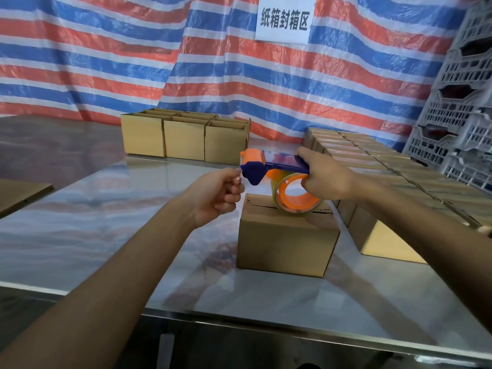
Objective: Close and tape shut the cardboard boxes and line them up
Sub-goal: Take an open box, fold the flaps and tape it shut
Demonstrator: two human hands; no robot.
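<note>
A small cardboard box (285, 243) stands on the shiny table (93, 235) in front of me, its top flaps folded down with a slit showing. Above it my right hand (323, 177) grips a blue and orange tape dispenser (274, 169) with a roll of clear tape (296, 198) hanging over the box top. My left hand (221, 193) is at the dispenser's front end, thumb and fingers pinched together at the tape's loose end. A long row of closed boxes (386, 171) runs along the right. A block of open boxes (186, 137) sits at the back.
A striped red, white and blue tarp (133, 62) hangs behind the table with a white paper sign (285, 20). Grey plastic crates (458, 107) are stacked at the far right. A flat brown board (18, 193) lies at the left edge.
</note>
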